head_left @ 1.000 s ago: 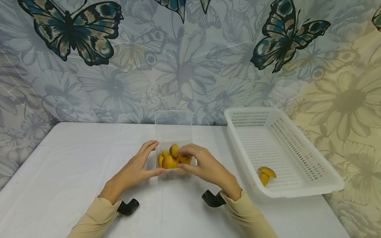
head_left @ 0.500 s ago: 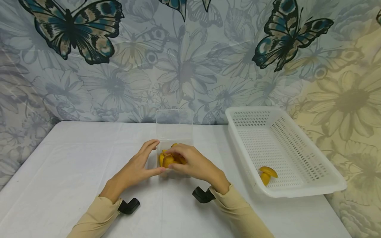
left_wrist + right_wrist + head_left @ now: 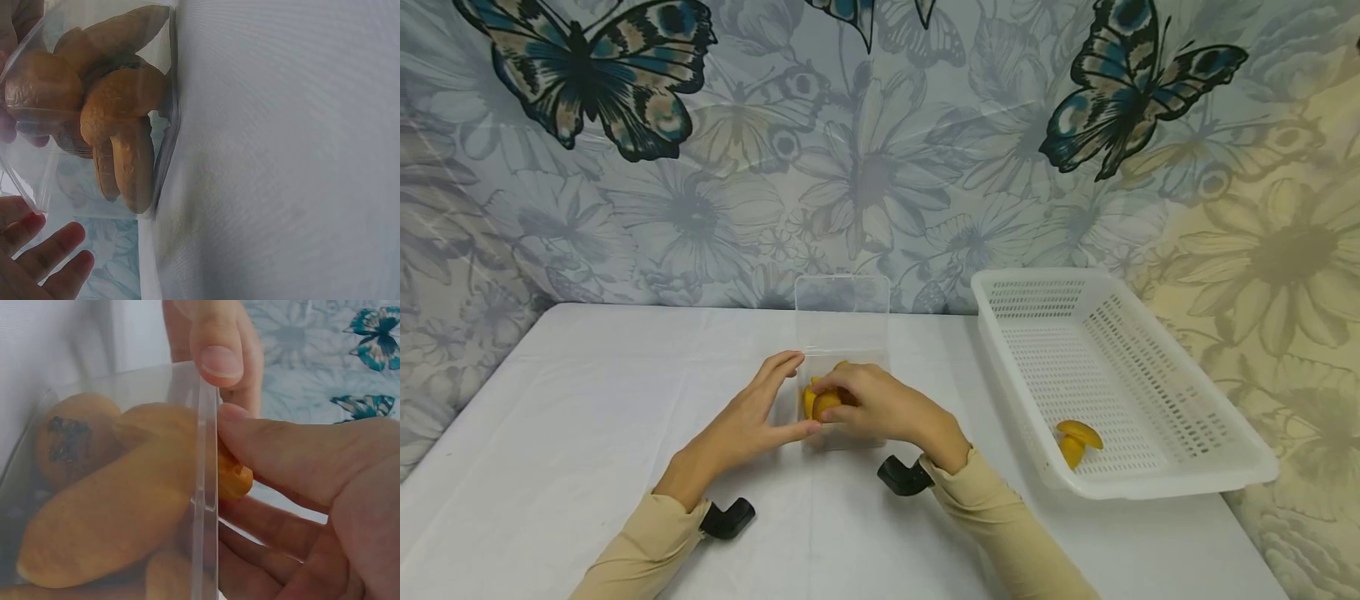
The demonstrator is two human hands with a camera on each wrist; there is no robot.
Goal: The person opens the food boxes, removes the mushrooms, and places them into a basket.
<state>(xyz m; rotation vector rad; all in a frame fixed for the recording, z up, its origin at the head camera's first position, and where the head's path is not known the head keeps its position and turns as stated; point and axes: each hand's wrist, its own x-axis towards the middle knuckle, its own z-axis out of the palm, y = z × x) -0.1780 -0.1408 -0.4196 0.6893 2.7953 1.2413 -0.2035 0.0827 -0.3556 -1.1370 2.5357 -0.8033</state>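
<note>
A clear plastic box (image 3: 842, 440) stands on the white table with its lid raised at the back. Several yellow-brown mushrooms (image 3: 122, 103) lie inside, partly hidden by the right hand in the head view. My left hand (image 3: 737, 437) holds the box's left side, thumb at the near corner and fingers toward the back. Reaching in over the box's right side, my right hand (image 3: 883, 408) has its thumb and fingers on a mushroom (image 3: 236, 478) whose end pokes above the rim in the right wrist view.
A white perforated basket (image 3: 1180, 487) sits at the table's right side, one yellow mushroom (image 3: 1078, 440) lying near its front left corner. Behind the table (image 3: 587, 433) hangs a cloth (image 3: 865, 183) with butterflies and flowers. A black mount (image 3: 904, 475) sits on each wrist.
My right hand has moved left over the mushrooms, and its thumb and fingers have drawn closer together. My left hand has stayed at the box.
</note>
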